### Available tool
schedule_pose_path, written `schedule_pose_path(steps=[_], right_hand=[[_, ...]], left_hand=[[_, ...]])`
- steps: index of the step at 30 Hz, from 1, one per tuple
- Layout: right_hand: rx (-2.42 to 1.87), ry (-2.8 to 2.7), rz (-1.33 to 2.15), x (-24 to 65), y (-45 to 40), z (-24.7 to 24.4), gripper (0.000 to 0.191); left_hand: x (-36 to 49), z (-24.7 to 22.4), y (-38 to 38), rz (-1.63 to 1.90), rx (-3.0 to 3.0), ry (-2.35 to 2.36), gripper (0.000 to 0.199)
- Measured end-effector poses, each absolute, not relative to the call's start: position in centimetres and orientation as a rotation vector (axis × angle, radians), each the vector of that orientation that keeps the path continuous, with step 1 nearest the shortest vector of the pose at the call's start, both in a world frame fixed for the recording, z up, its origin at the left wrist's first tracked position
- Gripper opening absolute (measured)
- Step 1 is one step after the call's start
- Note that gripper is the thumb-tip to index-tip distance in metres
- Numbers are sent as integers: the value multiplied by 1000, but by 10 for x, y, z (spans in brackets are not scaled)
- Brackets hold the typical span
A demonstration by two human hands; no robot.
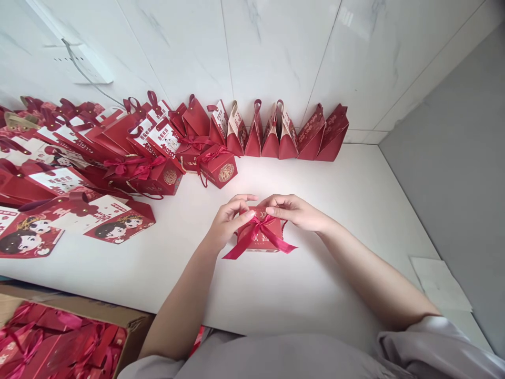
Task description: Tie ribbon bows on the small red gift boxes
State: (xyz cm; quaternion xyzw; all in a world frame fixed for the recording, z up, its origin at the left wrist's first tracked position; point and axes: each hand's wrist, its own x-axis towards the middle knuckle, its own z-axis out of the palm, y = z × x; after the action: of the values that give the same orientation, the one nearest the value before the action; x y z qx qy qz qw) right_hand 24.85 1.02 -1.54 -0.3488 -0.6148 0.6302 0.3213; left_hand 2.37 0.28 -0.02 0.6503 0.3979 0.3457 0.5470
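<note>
A small red gift box [255,241] with pale lettering stands on the white table in front of me. A crimson satin ribbon [243,245] is tied at its top front, its two tails spreading down to either side. My left hand [231,221] pinches the ribbon at the box's upper left, thumb in front and fingers curled behind. From the right, my right hand [295,211] pinches at the upper right edge the same way. The ribbon's loops are mostly covered by my fingers. Dark red cord shows at the box's right side.
Finished-looking red boxes with ribbons [221,167] stand behind and left. A row of red handled gift bags [270,139] lines the wall, with many more at left. An open carton [136,331] of red boxes sits lower left. White paper [440,284] lies at right.
</note>
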Motion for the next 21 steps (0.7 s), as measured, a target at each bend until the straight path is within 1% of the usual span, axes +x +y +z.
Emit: schedule_pose_path(steps=[5,10,16,18,21], right_hand=[[-850,-1592,1655,246,9,-19,32],[-908,-1597,1591,244,8,-17,27],[-895,-1639,1516,245,6,-16,32],[-921,-1673,1467,247,5,-16,28],[-939,-1668,1455,248,4,-15,17]], left_hand=[[27,-8,5,840,1466,1003,27],[28,-9,4,828,1462,1089,38],[27,-10,4,739,1404,1128,33],[27,-10,4,729,1382,1123,32],[29,-8,3,759,1405,1108,30]])
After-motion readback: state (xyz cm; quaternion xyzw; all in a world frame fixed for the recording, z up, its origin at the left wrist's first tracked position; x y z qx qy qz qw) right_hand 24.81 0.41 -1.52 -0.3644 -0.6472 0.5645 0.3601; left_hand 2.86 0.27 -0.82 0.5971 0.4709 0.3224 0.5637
